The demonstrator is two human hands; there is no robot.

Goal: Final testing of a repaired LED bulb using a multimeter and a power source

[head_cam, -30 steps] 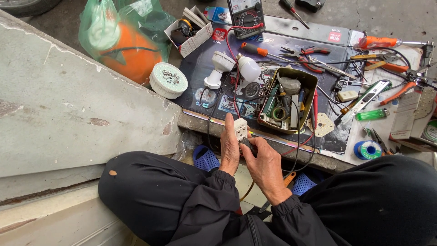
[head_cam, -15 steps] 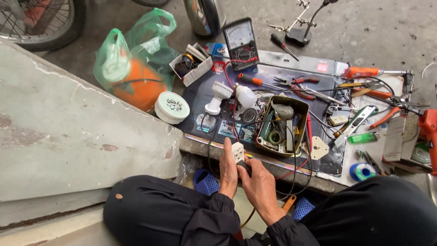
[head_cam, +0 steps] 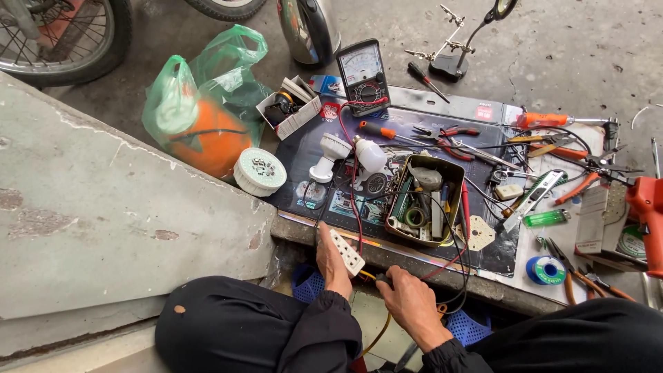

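Left hand [head_cam: 333, 266] clasped around a white socket strip [head_cam: 347, 251] at the mat's [head_cam: 311, 155] near edge. Right hand [head_cam: 412, 304] pinched shut on a dark plug [head_cam: 384, 280] just beside it, below the parts tin [head_cam: 450, 207].

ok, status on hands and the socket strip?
Left hand holds white socket strip. Right hand grips dark plug. Wires trail alongside.

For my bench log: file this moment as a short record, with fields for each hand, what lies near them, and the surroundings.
left hand: holds a white socket strip at the board's near edge
right hand: closed on a small dark plug, cables trailing from it
near hands: metal tin of small parts; red lead up to the analog multimeter
work surface: dark board strewn with pliers and screwdrivers
left side: green plastic bag, round LED disc
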